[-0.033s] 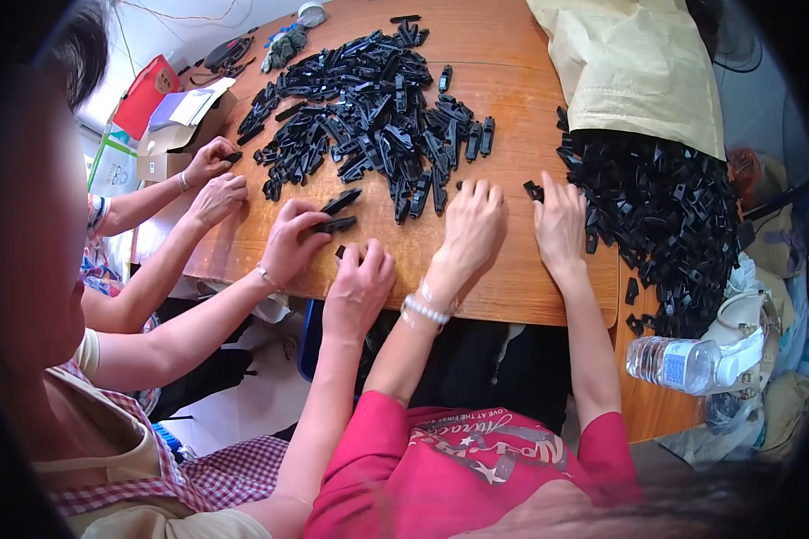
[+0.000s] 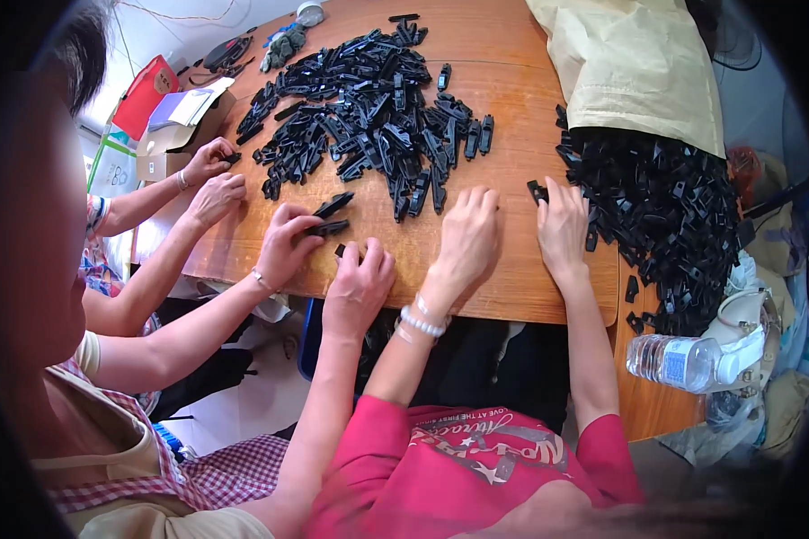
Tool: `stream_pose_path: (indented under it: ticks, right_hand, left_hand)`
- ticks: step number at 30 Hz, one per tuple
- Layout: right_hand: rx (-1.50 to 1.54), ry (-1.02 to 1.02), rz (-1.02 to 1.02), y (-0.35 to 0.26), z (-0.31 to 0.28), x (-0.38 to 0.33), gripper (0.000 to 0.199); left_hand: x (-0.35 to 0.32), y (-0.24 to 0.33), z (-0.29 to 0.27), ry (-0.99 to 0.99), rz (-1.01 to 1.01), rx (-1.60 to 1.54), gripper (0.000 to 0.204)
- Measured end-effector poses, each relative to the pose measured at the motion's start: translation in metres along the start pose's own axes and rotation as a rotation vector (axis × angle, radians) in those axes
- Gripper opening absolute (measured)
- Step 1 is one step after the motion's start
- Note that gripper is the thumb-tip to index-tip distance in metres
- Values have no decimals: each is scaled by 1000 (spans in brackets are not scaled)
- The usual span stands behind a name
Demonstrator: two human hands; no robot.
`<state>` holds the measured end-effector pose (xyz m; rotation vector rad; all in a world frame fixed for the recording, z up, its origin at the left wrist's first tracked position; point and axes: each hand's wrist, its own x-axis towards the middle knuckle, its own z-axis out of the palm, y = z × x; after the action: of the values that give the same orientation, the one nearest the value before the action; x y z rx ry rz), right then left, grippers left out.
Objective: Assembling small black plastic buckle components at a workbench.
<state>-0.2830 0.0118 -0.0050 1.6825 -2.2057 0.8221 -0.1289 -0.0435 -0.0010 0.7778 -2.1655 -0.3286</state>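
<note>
My left hand [image 2: 470, 232], with a beaded bracelet on its wrist, is at the table's near side, below the pile of black plastic clip-like parts [image 2: 368, 112]. Its fingers are curled together, and whatever they pinch is hidden. To its right, my right hand [image 2: 564, 229] grips a small black plastic part [image 2: 537, 190] between thumb and fingers, just left of a second heap of small black parts [image 2: 665, 216]. A gap separates my hands.
At left, a co-worker's hand [image 2: 288, 242] holds black clips; their other hand [image 2: 361, 278] pinches a small part. Another person's hands [image 2: 214, 184] work farther off. A cream sack [image 2: 643, 81] spills parts at right. A plastic bottle [image 2: 679, 364] lies near the right edge.
My left hand has shifted slightly left, and the dark bit by its fingertips no longer shows. My right hand has barely moved. The co-worker's hand with the clips has moved slightly left.
</note>
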Motion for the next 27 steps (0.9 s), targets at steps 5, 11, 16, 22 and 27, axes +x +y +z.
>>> stream_pose_path:
  ticks: [5, 11, 16, 22, 27]
  right_hand:
    - [190, -43, -21, -4, -20, -26, 27]
    - [198, -72, -33, -7, -20, -41, 36]
    - [163, -73, -124, -10, -18, -51, 29]
    - [773, -136, 24, -23, -30, -47, 18]
    - [1182, -325, 292, -37, -46, -36, 24]
  left_hand:
    - [-59, 18, -19, 53, -563, -701, 19]
    - [-67, 19, -39, -18, -411, -454, 23]
    - [-74, 7, -35, -88, -235, -207, 32]
    - [-50, 20, -39, 0, -184, -232, 35]
    - [-23, 23, -43, -100, -219, -637, 26]
